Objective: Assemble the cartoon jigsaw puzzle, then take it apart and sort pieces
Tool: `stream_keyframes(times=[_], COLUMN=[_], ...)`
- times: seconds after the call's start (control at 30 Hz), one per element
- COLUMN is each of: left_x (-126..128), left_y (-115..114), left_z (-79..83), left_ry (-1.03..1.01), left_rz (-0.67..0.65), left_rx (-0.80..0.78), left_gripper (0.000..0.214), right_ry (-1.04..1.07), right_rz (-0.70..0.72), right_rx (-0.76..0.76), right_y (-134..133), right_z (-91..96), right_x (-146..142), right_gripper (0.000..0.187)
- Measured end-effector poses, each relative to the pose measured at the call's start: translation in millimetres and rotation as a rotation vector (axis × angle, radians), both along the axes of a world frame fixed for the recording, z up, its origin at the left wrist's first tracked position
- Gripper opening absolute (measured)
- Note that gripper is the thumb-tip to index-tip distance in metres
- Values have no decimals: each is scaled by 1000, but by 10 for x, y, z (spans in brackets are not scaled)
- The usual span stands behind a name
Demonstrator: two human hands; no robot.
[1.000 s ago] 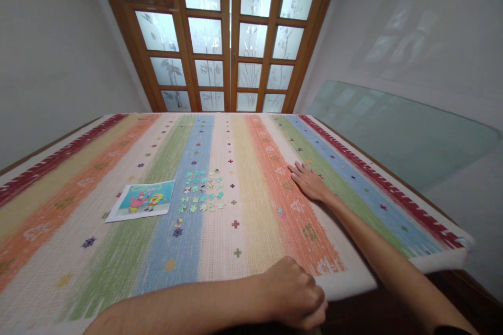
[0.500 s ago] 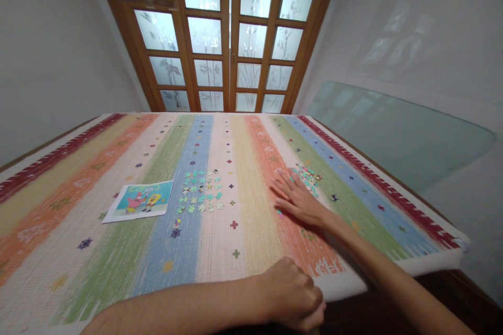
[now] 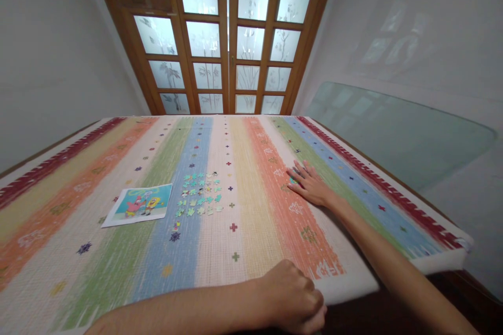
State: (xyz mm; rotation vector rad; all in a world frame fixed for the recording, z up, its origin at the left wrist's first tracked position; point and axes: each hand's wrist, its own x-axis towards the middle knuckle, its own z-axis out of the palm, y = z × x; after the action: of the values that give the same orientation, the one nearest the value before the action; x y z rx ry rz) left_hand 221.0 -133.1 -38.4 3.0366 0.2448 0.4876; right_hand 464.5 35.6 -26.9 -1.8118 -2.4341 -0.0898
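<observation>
My right hand (image 3: 312, 188) lies flat with fingers spread on the patterned cloth, over a pile of jigsaw puzzle pieces (image 3: 291, 181). Only a few of those pieces show at the fingertips; the palm hides the others. At the front edge, my left hand (image 3: 293, 298) rests in a closed fist, and whatever it may hold is hidden. Several rows of loose jigsaw pieces (image 3: 200, 200), mostly turquoise, are laid out left of centre. To their left is a paper reference picture (image 3: 139, 204) showing a pink and a yellow cartoon figure.
A striped cloth (image 3: 251, 230) covers the table up to its front edge. Two small colourful pieces (image 3: 176, 225) lie just below the rows. Wooden doors with frosted panes (image 3: 228, 36) stand beyond the far edge. A greenish glass panel (image 3: 393, 125) is at the right wall.
My right hand has moved right, from beside the pile to over it, covering pieces that showed before. The left fist stays in about the same place.
</observation>
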Motion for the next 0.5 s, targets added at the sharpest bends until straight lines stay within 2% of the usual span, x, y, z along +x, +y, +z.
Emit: stream_keyframes(times=[0.13,0.37,0.5], left_x=[8,95,113], left_y=[-4,15,56], left_z=[-44,-241,-232], left_ry=[-3,11,87], left_rz=[0,-19,-66], left_rx=[9,53,34], left_gripper=[28,36,43], right_ry=[19,86,108], right_rz=[-28,-27,-9], right_rx=[-70,-44,-18], right_y=[72,64,57], right_z=[-44,-92,-100], right_x=[75,106,118], right_gripper=[73,71,71])
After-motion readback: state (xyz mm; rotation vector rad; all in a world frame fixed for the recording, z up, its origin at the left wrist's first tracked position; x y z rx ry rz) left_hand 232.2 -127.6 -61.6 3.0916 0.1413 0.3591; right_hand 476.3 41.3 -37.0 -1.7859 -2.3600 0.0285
